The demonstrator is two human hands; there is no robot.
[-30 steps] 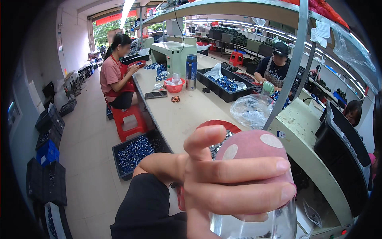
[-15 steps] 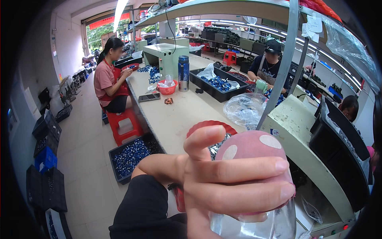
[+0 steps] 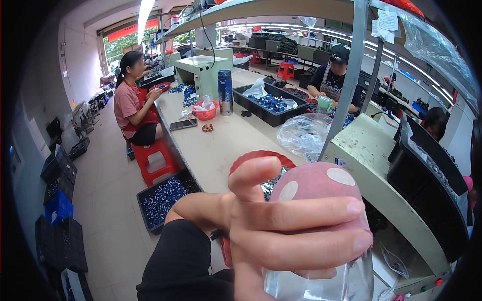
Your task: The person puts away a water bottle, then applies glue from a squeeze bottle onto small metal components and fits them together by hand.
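On the long table (image 3: pixel 236 138) near me, a tall blue bottle (image 3: pixel 225 93) stands just beside a small red basket (image 3: pixel 206 116). One person (image 3: pixel 129 103) sits on a red stool (image 3: pixel 145 150), near a floor crate (image 3: pixel 187 180) which contains many blue pieces (image 3: pixel 163 200).

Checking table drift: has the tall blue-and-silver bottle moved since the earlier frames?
No. The bottle keeps its place against the pale green box-shaped machine; both slide left in the picture as the camera shifts.

Bright tube light (image 3: pixel 143 20) overhead; rim dark (straight edges bending).
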